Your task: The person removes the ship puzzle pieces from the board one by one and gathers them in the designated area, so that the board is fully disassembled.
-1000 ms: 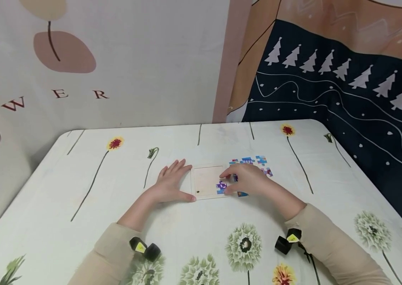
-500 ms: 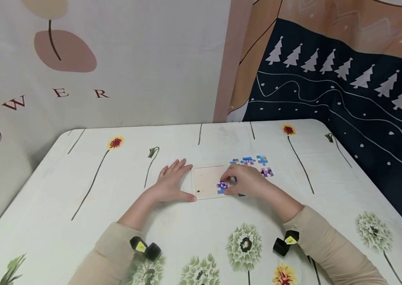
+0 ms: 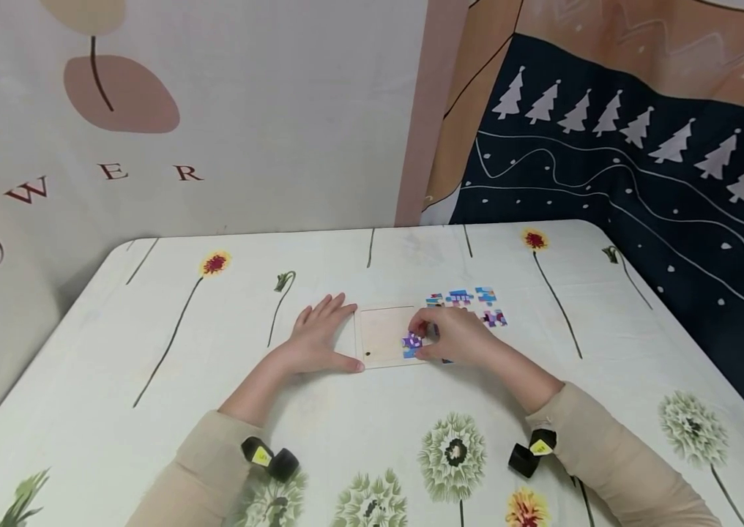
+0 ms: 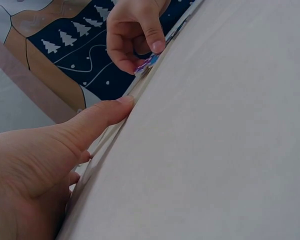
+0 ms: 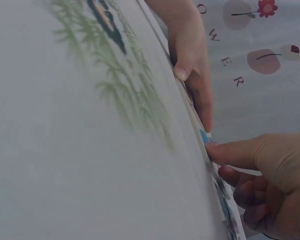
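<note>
A shallow, pale wooden puzzle tray (image 3: 381, 333) lies on the table, with a small dark spot at its near left corner. My left hand (image 3: 315, 340) is spread along the tray's left side, with the thumb at the near corner and a fingertip by the far corner. Over the tray's right part, my right hand (image 3: 458, 335) pinches a purple and blue jigsaw piece (image 3: 411, 351) between thumb and fingers. In the left wrist view the piece (image 4: 149, 64) looks tilted, close over the tray. The tray's right edge is hidden under my right hand.
Several colourful jigsaw pieces (image 3: 459, 297) lie to the right of the tray, partly covered by my right hand. One purple piece (image 3: 494, 318) shows just beyond the knuckles. The tablecloth (image 3: 346, 424) has printed flowers, and a fabric wall (image 3: 280, 146) rises behind the table.
The right fingers shift slightly around the jigsaw piece, which has turned a little at nearly the same spot. The left hand stays in place.
</note>
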Action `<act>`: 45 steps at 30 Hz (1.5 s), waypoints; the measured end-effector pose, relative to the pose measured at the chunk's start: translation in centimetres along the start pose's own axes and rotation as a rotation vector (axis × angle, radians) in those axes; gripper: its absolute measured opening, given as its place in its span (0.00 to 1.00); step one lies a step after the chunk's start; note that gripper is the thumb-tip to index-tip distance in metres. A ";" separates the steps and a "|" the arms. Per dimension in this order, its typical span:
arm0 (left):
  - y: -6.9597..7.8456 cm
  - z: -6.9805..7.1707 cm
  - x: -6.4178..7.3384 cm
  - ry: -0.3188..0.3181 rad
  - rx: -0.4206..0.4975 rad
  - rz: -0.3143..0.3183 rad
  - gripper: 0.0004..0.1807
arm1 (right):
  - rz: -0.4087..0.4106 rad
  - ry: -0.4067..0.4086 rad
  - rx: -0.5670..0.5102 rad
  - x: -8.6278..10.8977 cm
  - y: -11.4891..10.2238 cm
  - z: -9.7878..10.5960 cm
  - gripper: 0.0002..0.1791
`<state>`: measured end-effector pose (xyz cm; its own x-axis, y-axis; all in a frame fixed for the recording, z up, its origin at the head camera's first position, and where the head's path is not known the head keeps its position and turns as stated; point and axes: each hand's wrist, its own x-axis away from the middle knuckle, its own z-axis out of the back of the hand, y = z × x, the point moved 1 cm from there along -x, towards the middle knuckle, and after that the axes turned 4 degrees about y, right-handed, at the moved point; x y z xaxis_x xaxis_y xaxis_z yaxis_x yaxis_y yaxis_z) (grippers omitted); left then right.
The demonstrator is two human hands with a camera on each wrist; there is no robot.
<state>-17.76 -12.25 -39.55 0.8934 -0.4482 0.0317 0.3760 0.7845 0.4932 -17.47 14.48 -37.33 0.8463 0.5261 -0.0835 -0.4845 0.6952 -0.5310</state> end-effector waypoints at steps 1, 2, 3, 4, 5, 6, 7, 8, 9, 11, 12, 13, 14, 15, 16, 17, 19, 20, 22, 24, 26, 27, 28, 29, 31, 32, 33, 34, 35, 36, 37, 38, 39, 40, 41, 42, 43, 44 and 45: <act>0.0 0.0 0.0 0.000 0.001 0.001 0.58 | 0.002 0.006 -0.003 0.1 0.0 0.0 0.18; 0.0 0.0 0.0 0.003 0.002 -0.002 0.57 | 0.003 0.012 -0.007 0.2 0.1 -0.1 0.18; 0.0 0.0 0.0 0.002 0.002 -0.001 0.58 | 0.002 0.017 -0.011 0.2 0.1 -0.1 0.18; 0.0 0.0 0.0 0.001 0.002 0.001 0.58 | 0.004 0.023 -0.017 0.3 0.1 -0.2 0.17; 0.1 0.0 0.0 0.000 0.002 0.001 0.58 | 0.003 0.027 -0.022 0.4 0.1 -0.2 0.17; 0.1 0.0 0.0 0.001 0.002 -0.002 0.57 | 0.002 0.032 -0.031 0.5 0.2 -0.3 0.17; 0.1 -0.1 -0.1 0.001 0.002 -0.004 0.57 | 0.000 0.036 -0.039 0.6 0.2 -0.3 0.17; 0.1 -0.1 -0.1 0.001 -0.001 -0.005 0.57 | -0.001 0.039 -0.051 0.6 0.1 -0.3 0.17; 0.0 -0.1 -0.1 -0.002 -0.003 -0.002 0.57 | -0.001 0.042 -0.062 0.7 0.1 -0.3 0.17; 0.0 -0.1 -0.1 -0.001 -0.007 -0.002 0.58 | 0.000 0.049 -0.083 0.9 0.1 -0.3 0.17; 0.0 -0.1 -0.1 -0.003 -0.008 0.001 0.58 | 0.001 0.053 -0.095 1.0 0.1 -0.3 0.18; 0.0 -0.1 -0.1 -0.005 -0.010 0.005 0.58 | 0.003 0.056 -0.106 1.0 0.1 -0.4 0.18; 0.0 -0.1 -0.1 -0.004 -0.010 0.006 0.58 | 0.004 0.058 -0.115 1.1 0.1 -0.4 0.18; 0.0 -0.1 -0.1 -0.004 -0.009 0.009 0.58 | 0.004 0.061 -0.124 1.1 0.2 -0.4 0.17; 0.0 -0.1 -0.1 -0.003 -0.009 0.008 0.58 | 0.005 0.062 -0.136 1.1 0.2 -0.5 0.17; 0.0 -0.1 0.0 -0.004 -0.008 0.011 0.58 | 0.005 0.062 -0.153 1.2 0.2 -0.5 0.17; 0.0 -0.1 0.0 -0.003 -0.007 0.008 0.58 | -0.003 0.057 -0.202 1.2 0.3 -0.6 0.17; 0.0 -0.1 0.0 0.000 -0.005 0.005 0.58 | -0.007 0.053 -0.230 1.2 0.3 -0.6 0.16; 0.0 -0.1 0.1 0.001 -0.003 0.004 0.58 | -0.016 0.044 -0.284 1.3 0.3 -0.5 0.16; 0.0 0.0 0.1 0.003 0.000 0.001 0.58 | -0.029 0.033 -0.335 1.3 0.3 -0.3 0.15; 0.1 0.0 0.1 0.005 0.002 -0.003 0.57 | -0.042 0.029 -0.369 1.3 0.3 -0.1 0.15; 0.1 0.1 0.1 0.004 0.003 -0.004 0.57 | -0.049 0.030 -0.378 1.3 0.3 0.1 0.15; 0.1 0.1 0.1 0.003 0.003 -0.005 0.57 | -0.055 0.031 -0.389 1.3 0.3 0.2 0.15; 0.1 0.1 0.1 0.003 0.005 -0.006 0.57 | -0.061 0.035 -0.397 1.4 0.3 0.3 0.14; 0.1 0.1 0.1 0.002 0.006 -0.008 0.57 | -0.070 0.042 -0.403 1.5 0.4 0.6 0.14; 0.1 0.1 0.1 0.001 0.006 -0.009 0.57 | -0.075 0.045 -0.402 1.6 0.4 0.8 0.14; 0.1 0.1 0.1 0.001 0.006 -0.010 0.57 | -0.078 0.048 -0.400 1.7 0.5 1.0 0.13; 0.1 0.1 0.1 0.002 0.005 -0.011 0.57 | -0.082 0.050 -0.398 1.9 0.5 1.1 0.13; 0.1 0.1 0.1 0.001 0.006 -0.011 0.58 | -0.087 0.052 -0.398 2.0 0.6 1.3 0.13; 0.1 0.1 0.1 0.001 0.005 -0.011 0.58 | -0.092 0.054 -0.395 2.2 0.7 1.5 0.13; 0.1 0.0 0.1 0.000 0.004 -0.011 0.58 | -0.096 0.056 -0.394 2.4 0.8 1.6 0.13; 0.1 0.0 0.1 0.000 0.005 -0.010 0.58 | -0.098 0.061 -0.397 2.6 0.9 1.9 0.13; 0.1 0.0 0.1 0.000 0.007 -0.010 0.58 | -0.099 0.066 -0.400 2.8 1.0 2.1 0.13; 0.1 0.0 0.1 0.000 0.006 -0.010 0.58 | -0.100 0.070 -0.404 2.9 1.1 2.3 0.13; 0.1 0.0 0.1 0.000 0.006 -0.009 0.58 | -0.101 0.075 -0.408 3.1 1.3 2.5 0.13; 0.1 0.1 0.1 0.000 0.005 -0.009 0.58 | -0.104 0.078 -0.411 3.3 1.4 2.7 0.13; 0.1 0.1 0.2 0.000 0.005 -0.009 0.58 | -0.106 0.082 -0.415 3.4 1.5 2.9 0.13; 0.1 0.1 0.2 0.001 0.005 -0.009 0.58 | -0.108 0.084 -0.419 3.6 1.7 3.0 0.13; 0.1 0.1 0.2 0.001 0.005 -0.009 0.58 | -0.115 0.086 -0.419 3.7 1.8 3.2 0.13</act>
<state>-17.58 -12.26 -39.40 0.8903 -0.4546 0.0264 0.3826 0.7784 0.4977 -15.91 19.26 -35.91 0.9136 0.4016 -0.0641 -0.2693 0.4792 -0.8354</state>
